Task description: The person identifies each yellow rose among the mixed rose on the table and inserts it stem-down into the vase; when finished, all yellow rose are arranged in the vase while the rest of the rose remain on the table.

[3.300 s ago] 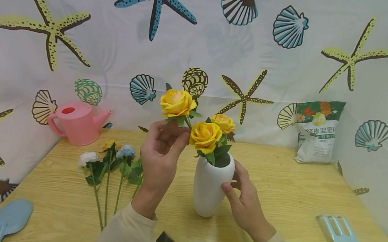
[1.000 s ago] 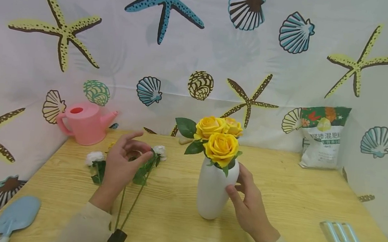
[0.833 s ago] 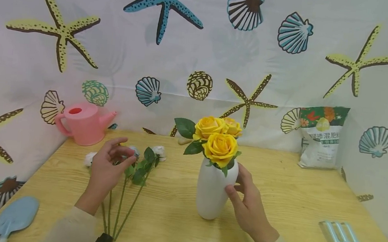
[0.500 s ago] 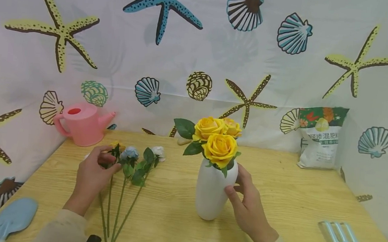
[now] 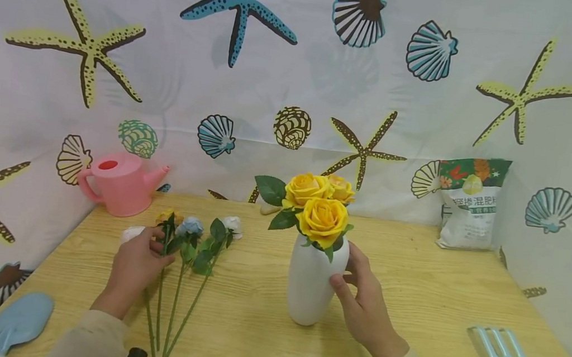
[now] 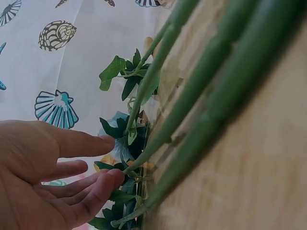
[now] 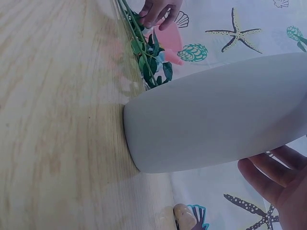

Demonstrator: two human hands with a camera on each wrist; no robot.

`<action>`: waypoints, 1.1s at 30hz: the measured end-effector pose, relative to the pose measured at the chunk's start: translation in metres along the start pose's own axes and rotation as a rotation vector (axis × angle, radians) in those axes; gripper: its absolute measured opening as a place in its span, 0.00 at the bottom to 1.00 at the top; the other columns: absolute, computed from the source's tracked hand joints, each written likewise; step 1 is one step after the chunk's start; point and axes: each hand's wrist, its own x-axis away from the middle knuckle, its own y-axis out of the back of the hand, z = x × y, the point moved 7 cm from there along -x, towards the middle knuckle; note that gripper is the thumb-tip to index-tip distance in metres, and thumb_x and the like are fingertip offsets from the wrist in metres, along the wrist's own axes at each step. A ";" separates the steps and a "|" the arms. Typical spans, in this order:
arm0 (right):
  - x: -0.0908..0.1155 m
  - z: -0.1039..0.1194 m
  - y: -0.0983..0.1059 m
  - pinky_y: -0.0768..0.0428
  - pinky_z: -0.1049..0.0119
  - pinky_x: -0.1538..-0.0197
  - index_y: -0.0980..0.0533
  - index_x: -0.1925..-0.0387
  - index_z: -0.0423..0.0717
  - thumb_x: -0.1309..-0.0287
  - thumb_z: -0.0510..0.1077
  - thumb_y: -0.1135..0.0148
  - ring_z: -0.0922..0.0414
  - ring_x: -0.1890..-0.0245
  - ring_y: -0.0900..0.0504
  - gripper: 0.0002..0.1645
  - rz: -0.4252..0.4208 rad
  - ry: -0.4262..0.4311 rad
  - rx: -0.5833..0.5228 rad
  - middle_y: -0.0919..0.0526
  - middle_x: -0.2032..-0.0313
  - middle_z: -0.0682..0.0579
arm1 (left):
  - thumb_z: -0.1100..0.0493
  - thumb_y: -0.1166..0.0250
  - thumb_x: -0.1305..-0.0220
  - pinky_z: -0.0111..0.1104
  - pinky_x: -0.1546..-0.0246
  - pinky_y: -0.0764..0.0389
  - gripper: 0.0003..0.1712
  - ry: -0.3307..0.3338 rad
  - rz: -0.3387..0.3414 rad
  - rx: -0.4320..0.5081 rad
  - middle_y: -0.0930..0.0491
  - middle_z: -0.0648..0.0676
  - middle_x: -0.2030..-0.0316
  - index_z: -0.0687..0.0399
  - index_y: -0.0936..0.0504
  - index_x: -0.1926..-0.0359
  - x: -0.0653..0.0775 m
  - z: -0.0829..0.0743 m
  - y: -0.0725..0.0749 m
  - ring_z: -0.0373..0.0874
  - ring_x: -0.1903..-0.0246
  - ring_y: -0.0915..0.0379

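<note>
In the head view my left hand (image 5: 135, 267) is low over the loose artificial flowers at left, fingertips right at the leaves of the yellow flower (image 5: 169, 214). The left wrist view shows its thumb and fingers (image 6: 91, 199) apart, one fingertip by a green stem (image 6: 177, 117). A white flower (image 5: 132, 233) is partly hidden behind this hand. Blue (image 5: 190, 225) and white (image 5: 232, 225) flowers lie to its right. My right hand (image 5: 366, 308) holds the side of a white vase (image 5: 307, 292), thumb at the front. Three yellow roses (image 5: 322, 220) stand in the vase.
A pink watering can (image 5: 123, 185) stands at back left and a fertilizer bag (image 5: 469, 215) at back right. A blue toy shovel (image 5: 20, 317) lies front left, a blue toy fork (image 5: 506, 353) front right. A patterned cloth hangs behind the wooden table (image 5: 409, 283).
The third yellow rose went from my left hand into the vase. My left hand then moved left and down to the loose flowers. The right hand kept its hold on the vase.
</note>
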 end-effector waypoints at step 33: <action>0.000 -0.001 0.001 0.15 0.64 0.49 0.44 0.25 0.48 0.26 0.40 0.47 0.58 0.48 0.19 0.33 0.005 0.008 -0.021 0.23 0.38 0.45 | 0.66 0.32 0.38 0.39 0.72 0.21 0.29 0.017 0.109 0.028 0.15 0.62 0.67 0.75 0.29 0.39 0.004 -0.010 0.006 0.46 0.74 0.19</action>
